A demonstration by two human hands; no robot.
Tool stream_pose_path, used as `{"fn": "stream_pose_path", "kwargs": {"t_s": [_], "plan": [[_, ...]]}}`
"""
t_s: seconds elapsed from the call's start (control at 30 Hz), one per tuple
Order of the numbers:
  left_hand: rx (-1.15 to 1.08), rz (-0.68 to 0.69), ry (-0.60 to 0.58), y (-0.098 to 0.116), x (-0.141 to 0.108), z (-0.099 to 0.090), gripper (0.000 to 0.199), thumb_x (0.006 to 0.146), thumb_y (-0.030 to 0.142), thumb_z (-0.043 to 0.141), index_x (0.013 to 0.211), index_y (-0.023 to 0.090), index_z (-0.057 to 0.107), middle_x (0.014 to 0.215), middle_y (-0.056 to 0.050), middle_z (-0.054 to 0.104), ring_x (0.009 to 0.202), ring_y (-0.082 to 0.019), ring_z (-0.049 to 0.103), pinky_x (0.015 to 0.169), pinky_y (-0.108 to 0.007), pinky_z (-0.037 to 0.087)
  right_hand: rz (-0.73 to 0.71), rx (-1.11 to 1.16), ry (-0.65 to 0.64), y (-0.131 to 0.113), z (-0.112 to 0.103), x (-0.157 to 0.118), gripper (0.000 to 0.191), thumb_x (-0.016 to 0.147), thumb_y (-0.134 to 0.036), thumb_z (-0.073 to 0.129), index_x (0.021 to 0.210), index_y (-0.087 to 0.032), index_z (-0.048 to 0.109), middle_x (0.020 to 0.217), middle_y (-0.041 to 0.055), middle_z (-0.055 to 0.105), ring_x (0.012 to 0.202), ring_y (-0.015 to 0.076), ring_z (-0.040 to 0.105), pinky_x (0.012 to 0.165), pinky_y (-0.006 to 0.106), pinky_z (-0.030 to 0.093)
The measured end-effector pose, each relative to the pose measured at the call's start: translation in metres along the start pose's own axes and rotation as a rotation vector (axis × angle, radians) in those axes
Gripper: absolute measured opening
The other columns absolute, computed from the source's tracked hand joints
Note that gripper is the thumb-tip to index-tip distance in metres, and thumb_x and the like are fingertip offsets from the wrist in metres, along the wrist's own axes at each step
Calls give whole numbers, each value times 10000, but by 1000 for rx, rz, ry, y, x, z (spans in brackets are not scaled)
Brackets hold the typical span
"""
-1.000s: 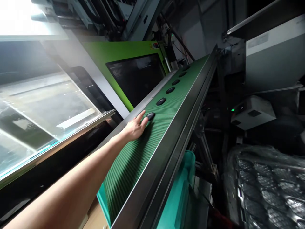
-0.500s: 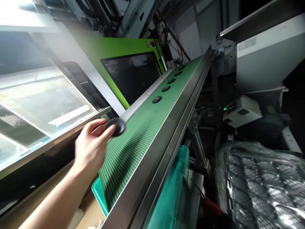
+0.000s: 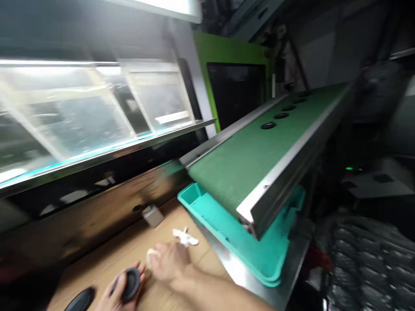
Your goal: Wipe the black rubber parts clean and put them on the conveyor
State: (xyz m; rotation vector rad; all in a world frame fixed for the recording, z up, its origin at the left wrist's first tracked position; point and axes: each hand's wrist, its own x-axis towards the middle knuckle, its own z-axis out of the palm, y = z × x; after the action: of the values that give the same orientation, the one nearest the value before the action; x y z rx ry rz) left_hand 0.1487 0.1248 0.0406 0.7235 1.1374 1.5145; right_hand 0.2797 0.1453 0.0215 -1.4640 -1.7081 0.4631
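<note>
My left hand [image 3: 113, 298] is closed around a round black part [image 3: 131, 284] at the bottom of the view, above a brown board [image 3: 207, 259]. Just right of it my right hand [image 3: 168, 261], blurred by motion, is closed on a small white piece [image 3: 151, 258] that faces the black part. Another black part [image 3: 81, 299] lies at the lower left. A crumpled white scrap [image 3: 185, 236] rests on the board beyond my right hand. Farther off, several black discs [image 3: 268, 125] lie in a row on the green conveyor belt [image 3: 246, 160].
A teal bin [image 3: 240, 246] sits under the conveyor's near end, whose metal side rail [image 3: 285, 172] juts out. A small square container [image 3: 152, 216] stands at the board's back edge. Machine windows [image 3: 90, 116] span the left; wrapped trays [image 3: 366, 259] are at the lower right.
The view has swung left and down. My left hand has come from the belt's near end to over the board, holding a black part. My right hand has come into view with the white piece.
</note>
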Motion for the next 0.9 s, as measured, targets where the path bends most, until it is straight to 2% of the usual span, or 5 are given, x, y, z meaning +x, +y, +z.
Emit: {"fn": "stream_pose_path", "kwargs": {"t_s": [0.2, 0.33, 0.43, 0.6, 0.9], "plan": [[-296, -138, -112, -10, -1, -27, 232, 921, 218, 453, 903, 104, 654, 993, -156, 704, 888, -255, 697, 750, -400, 605, 10, 164, 185, -2, 11, -6, 366, 937, -416, 438, 1207, -216, 583, 1064, 76, 698, 986, 228, 638, 850, 333, 479], [-489, -246, -130, -6, 1, -35, 314, 953, 234, 360, 962, 106, 647, 1021, -153, 700, 950, -244, 680, 868, -441, 564, -127, 284, 17, -22, 21, -23, 360, 937, -432, 460, 1219, -247, 586, 1017, 35, 714, 886, 178, 665, 767, 258, 500], [-526, -319, -203, -8, 1, -39, 328, 961, 286, 381, 1013, 106, 650, 1080, -167, 688, 1015, -241, 661, 941, -419, 527, -205, 84, -126, -33, 25, -33, 355, 932, -440, 473, 1238, -324, 611, 1004, 18, 727, 856, 187, 684, 757, 267, 504], [-504, -283, -229, -15, 0, -37, 362, 969, 325, 403, 1118, 94, 638, 1145, -168, 674, 1084, -243, 634, 971, -391, 505, -4, -283, -10, -41, 29, -28, 425, 959, -505, 381, 1301, -354, 582, 847, 64, 742, 805, 253, 698, 704, 331, 504], [-523, -238, -186, -17, -3, -33, 288, 958, 299, 449, 1093, 129, 637, 1185, -149, 660, 1101, -226, 626, 963, -377, 511, -10, -326, 29, -43, 28, -29, 446, 969, -490, 354, 1314, -319, 580, 878, 87, 740, 775, 251, 693, 707, 327, 497]]}}
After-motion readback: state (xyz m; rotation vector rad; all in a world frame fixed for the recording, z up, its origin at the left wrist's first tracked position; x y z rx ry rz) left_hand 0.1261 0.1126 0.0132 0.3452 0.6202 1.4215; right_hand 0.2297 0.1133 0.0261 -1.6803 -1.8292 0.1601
